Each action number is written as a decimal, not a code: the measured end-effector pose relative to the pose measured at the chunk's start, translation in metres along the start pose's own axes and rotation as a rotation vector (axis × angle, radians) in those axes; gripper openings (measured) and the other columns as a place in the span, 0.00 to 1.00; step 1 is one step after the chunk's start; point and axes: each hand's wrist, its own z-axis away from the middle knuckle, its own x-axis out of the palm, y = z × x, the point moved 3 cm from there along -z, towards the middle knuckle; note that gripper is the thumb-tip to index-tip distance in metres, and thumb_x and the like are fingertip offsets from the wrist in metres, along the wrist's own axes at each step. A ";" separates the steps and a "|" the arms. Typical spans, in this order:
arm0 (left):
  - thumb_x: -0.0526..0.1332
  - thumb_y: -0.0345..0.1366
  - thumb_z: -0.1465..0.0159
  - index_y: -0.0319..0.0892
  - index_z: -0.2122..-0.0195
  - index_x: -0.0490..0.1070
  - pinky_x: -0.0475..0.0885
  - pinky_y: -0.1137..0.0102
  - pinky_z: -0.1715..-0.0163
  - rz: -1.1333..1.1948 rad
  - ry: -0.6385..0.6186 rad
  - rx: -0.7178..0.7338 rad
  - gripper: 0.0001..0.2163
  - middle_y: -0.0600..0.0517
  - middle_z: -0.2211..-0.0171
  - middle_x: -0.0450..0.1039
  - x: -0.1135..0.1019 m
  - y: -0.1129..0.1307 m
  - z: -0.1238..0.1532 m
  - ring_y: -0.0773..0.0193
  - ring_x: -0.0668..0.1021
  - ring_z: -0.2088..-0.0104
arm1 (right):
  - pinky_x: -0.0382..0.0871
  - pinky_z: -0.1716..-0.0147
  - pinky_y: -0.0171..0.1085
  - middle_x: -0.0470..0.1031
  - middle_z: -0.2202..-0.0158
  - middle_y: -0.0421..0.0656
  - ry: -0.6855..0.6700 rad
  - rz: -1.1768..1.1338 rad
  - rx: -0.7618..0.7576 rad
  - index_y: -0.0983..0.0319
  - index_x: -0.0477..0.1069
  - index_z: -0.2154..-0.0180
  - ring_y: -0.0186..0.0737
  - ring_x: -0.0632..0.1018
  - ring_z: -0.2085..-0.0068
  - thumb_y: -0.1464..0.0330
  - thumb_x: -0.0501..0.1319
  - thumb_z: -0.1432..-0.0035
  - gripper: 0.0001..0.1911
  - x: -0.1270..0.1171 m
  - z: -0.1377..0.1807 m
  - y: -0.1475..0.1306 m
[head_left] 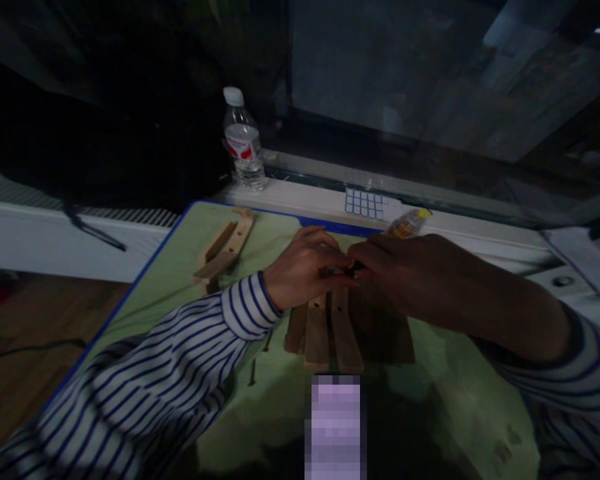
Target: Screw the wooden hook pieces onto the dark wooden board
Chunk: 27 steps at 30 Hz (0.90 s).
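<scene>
My left hand (307, 267) and my right hand (405, 270) meet above two light wooden strips. Each hand's fingers are pinched together, with a small dark thing (354, 268) between the fingertips; its kind is too dim to tell. Below them, the left wooden strip (317, 337) and the right wooden strip (347, 337) lie side by side over a brown board (385, 330), and holes show in both. Behind my right hand an amber, see-through object with a yellow end (410, 223) sticks out; whether I hold it is hidden.
Joined wooden pieces (227, 250) lie at the table's far left. Two long screws (253, 372) rest near my left sleeve. A water bottle (245, 147) stands on the white sill (300, 200), with a blue-gridded sheet (364, 203) further right. The green table (165, 267) has a blue edge.
</scene>
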 end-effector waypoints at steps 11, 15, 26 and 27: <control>0.65 0.42 0.43 0.46 0.65 0.78 0.56 0.56 0.43 0.006 -0.026 0.008 0.08 0.51 0.65 0.74 0.000 -0.002 0.001 0.60 0.73 0.56 | 0.49 0.81 0.33 0.74 0.66 0.43 0.015 -0.006 0.046 0.64 0.62 0.52 0.34 0.72 0.74 0.72 0.52 0.39 0.13 0.001 0.000 -0.001; 0.65 0.42 0.42 0.45 0.65 0.77 0.56 0.56 0.43 0.006 -0.024 0.017 0.08 0.50 0.65 0.74 0.001 -0.003 0.001 0.60 0.73 0.56 | 0.49 0.81 0.33 0.75 0.68 0.43 0.014 0.016 0.062 0.64 0.63 0.52 0.34 0.72 0.75 0.71 0.52 0.38 0.12 0.002 -0.001 -0.001; 0.64 0.39 0.41 0.46 0.65 0.77 0.55 0.55 0.42 0.022 -0.070 -0.001 0.06 0.51 0.63 0.74 0.001 -0.003 0.001 0.60 0.72 0.53 | 0.47 0.82 0.34 0.75 0.69 0.43 0.009 0.023 0.107 0.64 0.64 0.54 0.34 0.73 0.76 0.69 0.52 0.37 0.10 0.000 -0.001 -0.003; 0.64 0.39 0.41 0.46 0.64 0.77 0.55 0.55 0.42 0.023 -0.075 -0.005 0.06 0.51 0.63 0.75 0.001 -0.003 0.001 0.60 0.72 0.53 | 0.47 0.82 0.34 0.75 0.70 0.43 0.011 0.025 0.110 0.64 0.64 0.54 0.34 0.72 0.76 0.69 0.52 0.37 0.10 0.001 -0.001 -0.003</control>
